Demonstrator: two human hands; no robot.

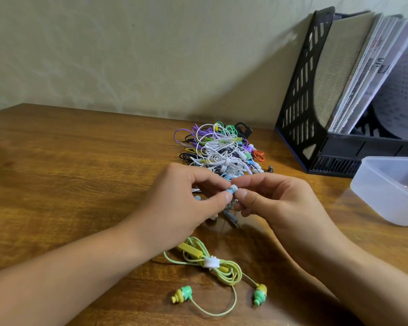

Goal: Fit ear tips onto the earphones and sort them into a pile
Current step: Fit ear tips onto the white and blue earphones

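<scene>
Over the middle of the wooden table (68,161), my left hand (184,198) and my right hand (276,201) meet fingertip to fingertip, both pinching a small light-blue earbud (232,190). Its thin cable and jack plug (233,220) hang below the fingers. Whether a tip sits on the bud is hidden by my fingers. A tangled pile of earphones (219,149), white, purple, green and black, lies just behind the hands. A bundled green-and-yellow earphone set (212,264) with two bare buds lies in front, near the table's front edge.
A translucent plastic box (386,184) stands at the right. Behind it a black magazine file (316,102) with papers leans by the wall. Bare wood stretches across the left half of the table.
</scene>
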